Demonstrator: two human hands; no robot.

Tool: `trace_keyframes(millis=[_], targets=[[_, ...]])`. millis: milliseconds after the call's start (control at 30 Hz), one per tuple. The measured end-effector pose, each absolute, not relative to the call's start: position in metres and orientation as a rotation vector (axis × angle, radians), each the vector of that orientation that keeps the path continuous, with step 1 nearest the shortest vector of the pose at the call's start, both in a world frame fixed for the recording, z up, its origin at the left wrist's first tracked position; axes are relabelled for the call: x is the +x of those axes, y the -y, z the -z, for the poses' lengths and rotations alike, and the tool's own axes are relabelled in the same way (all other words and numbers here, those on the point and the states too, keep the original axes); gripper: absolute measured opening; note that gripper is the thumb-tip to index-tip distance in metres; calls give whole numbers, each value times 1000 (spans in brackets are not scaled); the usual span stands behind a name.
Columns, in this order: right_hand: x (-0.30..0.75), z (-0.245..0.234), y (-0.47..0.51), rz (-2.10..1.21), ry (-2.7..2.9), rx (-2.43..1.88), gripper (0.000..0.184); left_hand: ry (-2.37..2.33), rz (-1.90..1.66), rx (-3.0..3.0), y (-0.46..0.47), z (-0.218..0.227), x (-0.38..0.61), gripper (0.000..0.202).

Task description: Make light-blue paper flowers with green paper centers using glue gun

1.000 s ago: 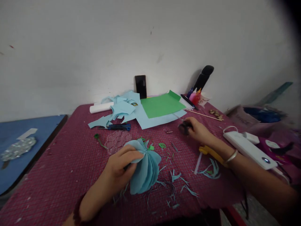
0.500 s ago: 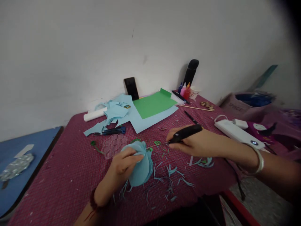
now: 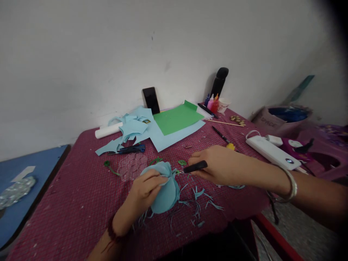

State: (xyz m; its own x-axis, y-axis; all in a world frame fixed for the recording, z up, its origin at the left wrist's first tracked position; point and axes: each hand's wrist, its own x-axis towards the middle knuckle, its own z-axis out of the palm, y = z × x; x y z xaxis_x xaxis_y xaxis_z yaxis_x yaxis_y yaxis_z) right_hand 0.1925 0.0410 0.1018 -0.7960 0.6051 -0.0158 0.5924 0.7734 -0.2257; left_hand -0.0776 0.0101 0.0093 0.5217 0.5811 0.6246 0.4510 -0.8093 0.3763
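Note:
My left hand [image 3: 146,188] is closed round a bunch of layered light-blue paper petals [image 3: 164,197], pinching it near the top. In my right hand [image 3: 210,165] is a black-handled tool with a thin metal tip [image 3: 195,166], pointing left. Its tip meets, or nearly meets, the gathered right edge of the petals; exact contact is too small to tell. Blue paper strips [image 3: 199,194] lie scattered on the table just right of the petals. Behind them are small green paper leaves [image 3: 182,162] and a clear flower-shaped palette [image 3: 132,166].
On the red-checked table [image 3: 78,203] lie a blue cutter [image 3: 132,149], a white roll [image 3: 108,130], blue scraps [image 3: 133,127] and a green sheet [image 3: 176,119]. A phone [image 3: 151,100] leans on the wall. Paint bottles [image 3: 214,105], a paper cup [image 3: 223,105] and a white power bank [image 3: 272,151] stand or lie right.
My right hand has moved left and slightly down, bringing the tool's tip to the petals' edge. A yellow piece behind my right hand has come into view. My left hand keeps its hold.

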Motion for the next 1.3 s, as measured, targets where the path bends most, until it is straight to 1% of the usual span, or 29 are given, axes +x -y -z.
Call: trace_keyframes(millis=[200,400,533,633,767,933,1300], targets=[[190,-103,-38,-311,2875,-1021,19,-921,-1202,2485,-9,-15,-75,19],[184,-105,-41,-205,2938,-1031,24,-1061,-1137,2259,-5,-25,-76,16],[178,-105,-47,-152,2995,-999,29,-1059,-1118,2121,-4,-25,-80,15],[173,-108,-52,-198,3011,-937,28,-1053,-1071,2060,-3,-25,-84,13],[169,-115,-56,-338,3077,-946,27,-1018,-1001,2054,-3,-30,-85,12],[163,-124,-62,-499,3180,-957,26,-912,-928,2142,-3,-36,-83,15],[150,-127,-56,-273,3295,-952,27,-887,-819,2212,-1,-30,-81,16]])
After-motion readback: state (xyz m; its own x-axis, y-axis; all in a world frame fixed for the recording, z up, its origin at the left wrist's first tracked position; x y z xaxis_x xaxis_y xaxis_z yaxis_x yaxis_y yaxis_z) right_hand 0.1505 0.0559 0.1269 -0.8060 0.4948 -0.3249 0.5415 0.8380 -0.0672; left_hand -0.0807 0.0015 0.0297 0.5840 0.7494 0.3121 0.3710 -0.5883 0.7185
